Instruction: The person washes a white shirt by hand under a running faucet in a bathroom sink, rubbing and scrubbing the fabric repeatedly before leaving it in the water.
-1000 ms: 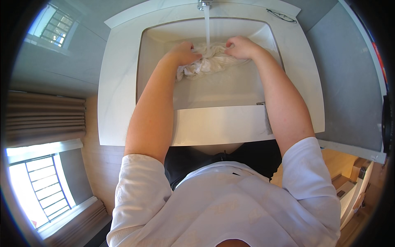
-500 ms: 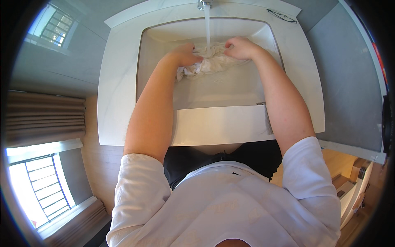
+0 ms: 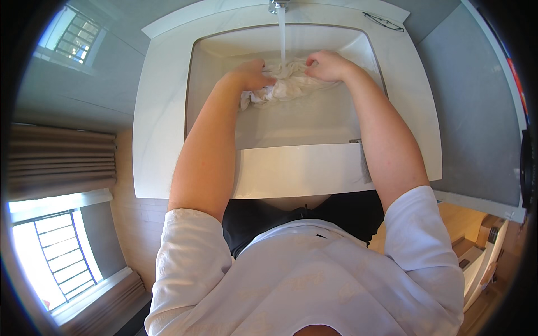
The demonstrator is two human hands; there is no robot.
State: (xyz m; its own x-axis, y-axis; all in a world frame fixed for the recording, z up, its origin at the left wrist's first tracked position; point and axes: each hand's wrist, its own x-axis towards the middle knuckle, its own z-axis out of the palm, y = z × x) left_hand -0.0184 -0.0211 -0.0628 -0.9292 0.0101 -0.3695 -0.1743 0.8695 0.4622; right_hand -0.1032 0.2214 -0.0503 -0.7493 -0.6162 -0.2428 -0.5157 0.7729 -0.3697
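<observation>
A wet, crumpled white cloth (image 3: 287,89) lies bunched in the white sink (image 3: 297,129). Water runs from the faucet (image 3: 278,7) in a straight stream (image 3: 282,39) onto the middle of it. My left hand (image 3: 249,76) grips the cloth's left side, thumb toward me and fingers on the far side. On the right, my right hand (image 3: 329,66) has its fingers curled round the cloth's upper right part, the thumb just below the index finger. Some fingertips on both hands are hidden by the folds.
Eyeglasses (image 3: 383,22) lie on the white countertop (image 3: 159,112) at the back right corner. A grey rag-like piece (image 3: 365,162) hangs over the front edge by my right forearm. Grey panels (image 3: 473,101) flank the right; a curtained window (image 3: 61,257) stands at left.
Both hands stay almost in place. The cloth's folds have shifted slightly under the running water.
</observation>
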